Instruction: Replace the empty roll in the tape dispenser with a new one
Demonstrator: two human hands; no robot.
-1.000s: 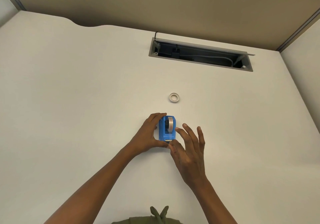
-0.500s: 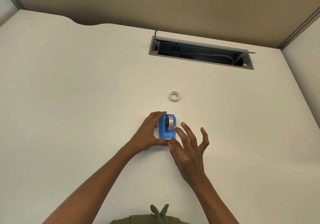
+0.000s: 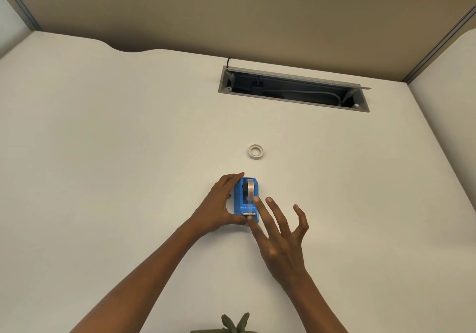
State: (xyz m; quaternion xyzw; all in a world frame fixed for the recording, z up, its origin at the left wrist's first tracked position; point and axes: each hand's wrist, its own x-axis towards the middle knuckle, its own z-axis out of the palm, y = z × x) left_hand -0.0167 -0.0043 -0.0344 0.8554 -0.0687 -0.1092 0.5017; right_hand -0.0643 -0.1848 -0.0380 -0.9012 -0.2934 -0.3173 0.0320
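The left hand (image 3: 219, 204) wraps the side of the blue tape dispenser (image 3: 246, 200), fingers curled along its far end and thumb at the near end, pinning it to the table (image 3: 103, 152). The right hand (image 3: 279, 232) is spread open and grips nothing; its thumb and index finger (image 3: 257, 204) touch the dispenser's near end by the cutter blade (image 3: 249, 213). A roll of clear tape (image 3: 249, 188) sits in the dispenser between the hands. A bare white ring, probably the spent core (image 3: 255, 151), lies on the table beyond both hands. The tape looks threaded to the blade. A fingertip so close could catch on the serrations, and a loose hold would let the light dispenser skid.
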